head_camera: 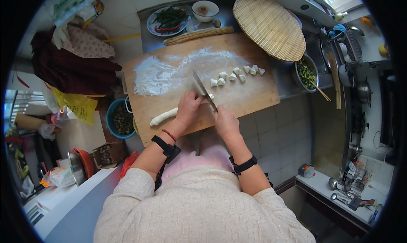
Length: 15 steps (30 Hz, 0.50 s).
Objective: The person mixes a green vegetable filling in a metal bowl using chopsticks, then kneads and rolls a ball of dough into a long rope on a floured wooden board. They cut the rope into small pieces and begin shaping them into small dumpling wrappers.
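My right hand [226, 122] grips the handle of a kitchen knife [200, 84], its blade pointing away from me over the wooden board [254, 95]. Under my left hand [189, 107] lies a roll of white dough [163, 116], held against the board close to the blade. The roll's far left end shows; the part beneath my fingers is hidden. Just right of the blade sits a cut dough piece [211, 96]. Several more small dough pieces [232, 76] are scattered across the board's right side. Loose white flour [155, 76] covers the upper left of the board.
Behind the board lie a wooden rolling pin [198, 35], a plate of green and red peppers [167, 21] and a white bowl [205, 11]. A round reed mat [269, 26] overlaps the back right corner. At right stands a bowl of chopped filling [306, 72] with chopsticks [321, 92].
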Each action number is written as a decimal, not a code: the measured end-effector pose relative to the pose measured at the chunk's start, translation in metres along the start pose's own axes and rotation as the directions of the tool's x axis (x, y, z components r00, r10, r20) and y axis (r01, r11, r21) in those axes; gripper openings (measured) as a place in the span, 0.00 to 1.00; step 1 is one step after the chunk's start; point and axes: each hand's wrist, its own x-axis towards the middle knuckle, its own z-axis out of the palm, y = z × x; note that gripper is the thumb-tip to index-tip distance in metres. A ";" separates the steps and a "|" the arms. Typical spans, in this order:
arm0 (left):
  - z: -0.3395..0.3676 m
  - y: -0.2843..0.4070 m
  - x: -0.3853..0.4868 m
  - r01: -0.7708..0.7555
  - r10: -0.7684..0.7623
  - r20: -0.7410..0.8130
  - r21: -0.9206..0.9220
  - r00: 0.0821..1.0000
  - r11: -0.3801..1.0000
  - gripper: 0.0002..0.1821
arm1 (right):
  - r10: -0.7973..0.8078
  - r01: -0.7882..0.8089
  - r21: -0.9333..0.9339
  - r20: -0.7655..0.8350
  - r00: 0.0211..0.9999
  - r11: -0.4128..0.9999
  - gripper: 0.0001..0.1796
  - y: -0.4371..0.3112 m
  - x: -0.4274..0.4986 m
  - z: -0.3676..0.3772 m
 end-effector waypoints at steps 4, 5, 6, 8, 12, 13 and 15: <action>0.000 -0.006 0.000 0.065 -0.068 -0.035 -0.060 0.997 0.996 0.13 | -0.020 0.018 -0.038 -0.031 0.999 0.999 0.10 -0.005 0.019 0.019; 0.000 -0.010 0.001 0.127 -0.134 -0.034 -0.141 0.990 0.982 0.12 | -0.041 0.040 -0.005 -0.076 0.996 0.999 0.11 -0.007 0.024 0.020; -0.001 -0.014 0.002 0.203 -0.208 0.003 -0.219 0.978 0.954 0.11 | -0.036 0.038 0.019 -0.086 0.996 0.999 0.12 -0.008 0.028 0.020; -0.003 -0.022 0.005 0.245 -0.264 -0.056 -0.233 0.963 0.941 0.09 | -0.046 0.054 0.069 -0.116 0.992 0.996 0.12 -0.010 0.031 0.017; -0.004 -0.030 0.009 0.262 -0.285 -0.046 -0.274 0.958 0.925 0.05 | -0.129 0.136 0.059 -0.120 0.984 0.989 0.12 -0.013 0.020 0.006; -0.003 -0.030 0.009 0.255 -0.278 -0.053 -0.264 0.959 0.930 0.04 | -0.163 0.168 0.029 -0.127 0.978 0.985 0.12 -0.013 0.016 0.004; -0.001 -0.030 0.010 0.247 -0.266 -0.047 -0.245 0.963 0.938 0.03 | -0.151 0.150 -0.017 -0.086 0.985 0.989 0.11 -0.015 0.010 0.005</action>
